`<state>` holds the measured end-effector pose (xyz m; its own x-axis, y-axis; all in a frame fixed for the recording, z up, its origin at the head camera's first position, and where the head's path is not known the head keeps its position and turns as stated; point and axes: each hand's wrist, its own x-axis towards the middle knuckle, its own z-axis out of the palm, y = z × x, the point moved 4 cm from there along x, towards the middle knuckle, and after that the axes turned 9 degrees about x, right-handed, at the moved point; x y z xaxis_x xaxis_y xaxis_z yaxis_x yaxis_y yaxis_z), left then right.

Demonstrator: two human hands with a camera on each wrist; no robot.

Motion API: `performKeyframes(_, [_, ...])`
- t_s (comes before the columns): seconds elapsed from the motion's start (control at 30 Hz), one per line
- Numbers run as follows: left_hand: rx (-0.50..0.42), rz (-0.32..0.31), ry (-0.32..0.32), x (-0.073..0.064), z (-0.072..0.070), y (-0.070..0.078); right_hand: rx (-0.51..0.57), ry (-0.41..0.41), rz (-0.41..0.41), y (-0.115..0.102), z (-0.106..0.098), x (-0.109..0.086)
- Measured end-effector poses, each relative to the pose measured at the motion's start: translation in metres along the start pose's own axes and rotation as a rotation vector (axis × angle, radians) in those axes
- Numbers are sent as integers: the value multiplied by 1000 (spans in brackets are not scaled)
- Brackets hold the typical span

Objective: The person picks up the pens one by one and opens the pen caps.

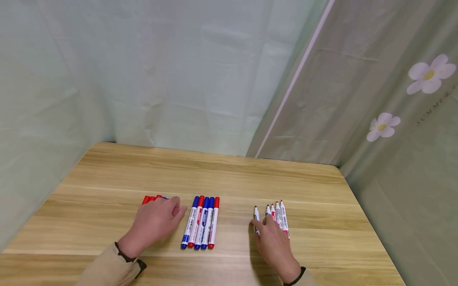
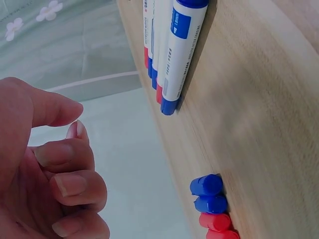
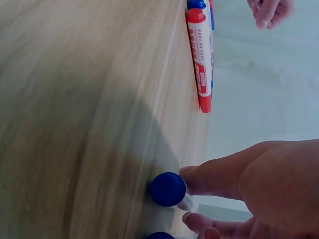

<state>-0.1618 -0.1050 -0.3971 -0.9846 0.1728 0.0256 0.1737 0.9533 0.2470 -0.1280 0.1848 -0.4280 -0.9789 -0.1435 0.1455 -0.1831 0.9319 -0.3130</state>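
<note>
1. My right grip point(image 1: 273, 243) pinches an uncapped marker point(image 1: 256, 215) between thumb and finger, its tip pointing away.
2. Four more uncapped markers point(image 1: 283, 216) lie just beside it on the counter point(image 1: 229, 176).
3. My left grip point(image 1: 157, 218), loosely curled, holds nothing near red and blue caps point(image 2: 207, 185).
4. Five capped markers point(image 1: 202, 221) lie between.

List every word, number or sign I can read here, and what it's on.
"SUMMER &", probably, on the flowered curtain; anything after it is unreadable.
"mm", after unclear digits, on the nearest blue marker in the left wrist view; its other print is too blurred.
Red marker: too blurred.
Other markers: too small or blurred.
</note>
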Motion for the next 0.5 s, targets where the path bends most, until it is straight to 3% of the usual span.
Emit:
performKeyframes(0.3, [-10,-9,-24,-1,1,2,-41,64,-48,3,-3,1])
performKeyframes(0.5, [-6,-9,-24,-1,2,4,-22,42,-1,7,-4,1])
